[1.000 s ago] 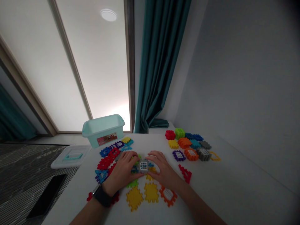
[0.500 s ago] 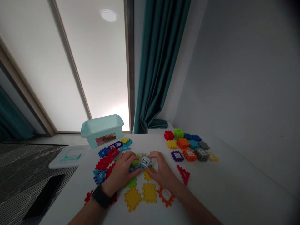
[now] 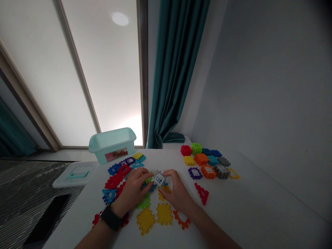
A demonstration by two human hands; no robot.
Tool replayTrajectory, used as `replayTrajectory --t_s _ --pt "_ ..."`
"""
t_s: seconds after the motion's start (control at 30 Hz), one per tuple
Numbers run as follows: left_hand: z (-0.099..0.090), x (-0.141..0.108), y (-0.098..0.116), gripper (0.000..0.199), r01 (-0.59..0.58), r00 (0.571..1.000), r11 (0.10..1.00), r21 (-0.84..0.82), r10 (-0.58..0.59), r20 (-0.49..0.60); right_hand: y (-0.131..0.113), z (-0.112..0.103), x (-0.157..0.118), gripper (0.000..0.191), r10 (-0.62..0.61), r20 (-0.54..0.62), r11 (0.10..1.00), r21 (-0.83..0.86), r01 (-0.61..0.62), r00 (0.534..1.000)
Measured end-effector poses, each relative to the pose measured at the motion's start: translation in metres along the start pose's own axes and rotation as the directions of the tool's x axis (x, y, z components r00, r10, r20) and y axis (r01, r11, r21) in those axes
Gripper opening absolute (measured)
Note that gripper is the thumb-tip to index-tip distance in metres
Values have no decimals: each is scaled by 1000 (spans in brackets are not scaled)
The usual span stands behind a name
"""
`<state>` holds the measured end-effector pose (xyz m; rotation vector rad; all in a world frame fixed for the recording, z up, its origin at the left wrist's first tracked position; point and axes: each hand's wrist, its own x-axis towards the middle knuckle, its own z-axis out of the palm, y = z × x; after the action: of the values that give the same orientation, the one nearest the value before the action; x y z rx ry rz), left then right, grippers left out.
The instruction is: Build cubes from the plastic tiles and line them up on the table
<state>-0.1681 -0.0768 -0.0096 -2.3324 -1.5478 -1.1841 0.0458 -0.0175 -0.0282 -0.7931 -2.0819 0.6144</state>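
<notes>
both hands (image 3: 134,189) (image 3: 176,190) pinch a grey window tile (image 3: 159,179), with matching stacks (image 3: 208,171) built beyond and many tiles (image 3: 146,220) lying loose.

A single camera, worn on the person's head, looks forward and down over a white table (image 3: 228,211). The table spreads across the lower middle of the frame and runs out at the bottom edge, so the camera sits above its near side. The left hand (image 3: 134,188) and right hand (image 3: 177,192) appear low in the centre around a grey block (image 3: 159,178), closer to the lens than the tub (image 3: 116,152) at centre left. The view is wide and reaches well past the table: pale panels (image 3: 103,69) upper left, a curtain (image 3: 173,69) upper centre, a wall (image 3: 272,86) at right and the floor (image 3: 15,186) lower left.
</notes>
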Motion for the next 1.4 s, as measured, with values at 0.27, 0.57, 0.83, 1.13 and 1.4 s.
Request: replayTrajectory --t_s 0.27,0.57,0.83,1.13,1.4 --pt "-4 0 -15 25 -2 996 1000 -14 3 86 -2 -10 5 38 -31 145 995 -88 44 989" --pt "-11 0 -20 23 -60 988 998 12 58 142 0 -16 8 36 -141 223 972 -156 178 965" --pt "-10 -2 -21 25 -59 986 998 -3 59 155 -1 -16 6 40 -176 229 956 -190 222 957" --pt "-16 2 -12 26 -12 989 1000 18 9 151 0 -15 8 36 -186 149 960 -184 212 971" --pt "-14 -1 -9 53 -10 987 999 47 3 160 2 -13 7 34 -133 90 979 -141 145 987"
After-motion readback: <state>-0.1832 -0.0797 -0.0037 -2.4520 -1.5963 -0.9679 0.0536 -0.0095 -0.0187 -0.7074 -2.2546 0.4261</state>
